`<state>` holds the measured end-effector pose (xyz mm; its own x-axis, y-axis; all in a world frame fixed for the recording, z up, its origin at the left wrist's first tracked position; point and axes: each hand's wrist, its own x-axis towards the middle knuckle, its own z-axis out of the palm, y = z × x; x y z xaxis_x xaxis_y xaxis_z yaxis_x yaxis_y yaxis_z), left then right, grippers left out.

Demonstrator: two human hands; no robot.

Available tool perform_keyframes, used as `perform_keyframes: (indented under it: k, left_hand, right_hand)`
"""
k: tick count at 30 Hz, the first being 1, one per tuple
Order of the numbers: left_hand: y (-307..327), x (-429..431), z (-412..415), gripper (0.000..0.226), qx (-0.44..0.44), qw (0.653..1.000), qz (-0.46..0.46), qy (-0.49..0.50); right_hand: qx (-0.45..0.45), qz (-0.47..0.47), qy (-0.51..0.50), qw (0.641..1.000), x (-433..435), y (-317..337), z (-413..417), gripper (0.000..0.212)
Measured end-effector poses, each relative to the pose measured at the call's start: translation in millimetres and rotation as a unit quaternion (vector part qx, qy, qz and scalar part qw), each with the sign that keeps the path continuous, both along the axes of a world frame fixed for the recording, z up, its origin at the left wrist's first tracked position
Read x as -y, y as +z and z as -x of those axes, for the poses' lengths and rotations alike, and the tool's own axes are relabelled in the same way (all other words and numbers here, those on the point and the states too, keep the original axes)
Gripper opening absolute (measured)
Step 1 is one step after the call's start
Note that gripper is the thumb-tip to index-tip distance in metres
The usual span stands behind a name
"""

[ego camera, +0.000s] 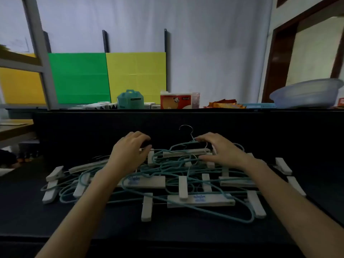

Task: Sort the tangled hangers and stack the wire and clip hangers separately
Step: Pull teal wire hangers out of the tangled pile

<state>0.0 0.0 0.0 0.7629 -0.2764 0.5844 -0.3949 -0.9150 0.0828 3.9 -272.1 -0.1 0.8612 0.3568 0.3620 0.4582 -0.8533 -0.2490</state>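
A tangled heap of hangers lies on the dark table. Teal wire hangers loop through white clip hangers with white pegs. My left hand rests on the far left part of the heap, fingers curled over its top. My right hand lies on the far right part, fingertips touching a teal wire hanger at the base of its silver hook. Whether either hand grips anything is unclear.
A raised dark ledge runs behind the table, carrying a teal container, a red-and-white pack, snack packets and a blue basin. A grey frame and coloured panels stand at the back left.
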Motion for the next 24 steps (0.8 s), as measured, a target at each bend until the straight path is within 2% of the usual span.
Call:
perform_keyframes:
  k: [4, 6, 9, 11, 14, 18, 22, 24]
  left_hand:
    - [3, -7, -14, 0.046, -0.048, 0.998, -0.018, 0.032]
    - [1, -18, -17, 0.053, -0.069, 0.996, -0.019, 0.043]
    - [-1, -37, -14, 0.060, -0.092, 0.994, 0.002, 0.057]
    - [-4, -53, -10, 0.074, -0.126, 0.990, 0.019, 0.061]
    - [-8, -73, -4, 0.108, -0.183, 0.981, 0.053, 0.033]
    - [-16, -84, 3, 0.113, -0.228, 0.973, 0.045, 0.006]
    - [-24, -85, 6, 0.125, -0.227, 0.973, 0.033, -0.003]
    - [-25, -84, 8, 0.122, -0.218, 0.976, 0.020, -0.001]
  right_hand:
    - [-0.074, 0.079, -0.036, 0.993, 7, 4, -22, 0.091]
    - [-0.100, 0.096, -0.035, 0.990, 10, 2, -32, 0.094]
    - [-0.071, 0.132, -0.036, 0.988, 11, 2, -42, 0.092]
    - [-0.069, 0.135, -0.030, 0.988, 12, 5, -45, 0.093]
    - [-0.105, 0.062, -0.012, 0.992, 17, 15, -43, 0.090]
    - [-0.080, -0.009, -0.006, 0.997, 23, 29, -34, 0.086]
    - [-0.033, -0.063, -0.006, 0.997, 20, 37, -21, 0.090]
    - [-0.019, -0.081, -0.005, 0.996, 17, 37, -16, 0.091]
